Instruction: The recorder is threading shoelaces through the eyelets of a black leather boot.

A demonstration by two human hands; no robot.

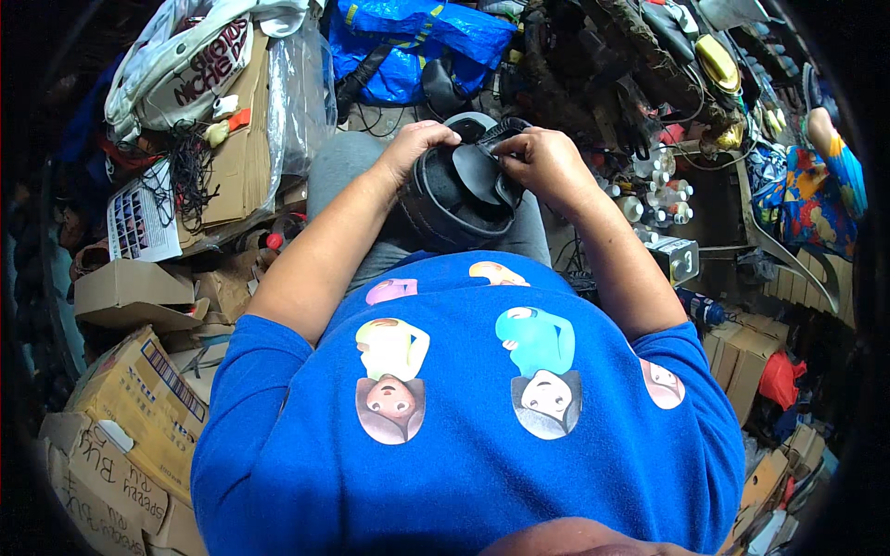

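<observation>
A black shoe [454, 218] rests over my lap, its dark opening facing up and its rounded end toward me. A smooth black flap [477, 171], which looks like its tongue, stands inside the opening. My left hand [419, 148] is closed on the shoe's left edge, the thumb over the top. On the other side my right hand [547, 165] pinches the edge beside the flap with bent fingers. Its fingertips are partly hidden, so I cannot tell whether a small tool is in them. The shoe's far end is partly covered by my hands.
Cardboard boxes [139, 296] are stacked at the left, below a white bag [185, 83] and tangled black cords [190, 176]. A blue bag [399, 46] lies ahead of my knees. Several small bottles [663, 199] and a metal can [674, 258] stand at the right.
</observation>
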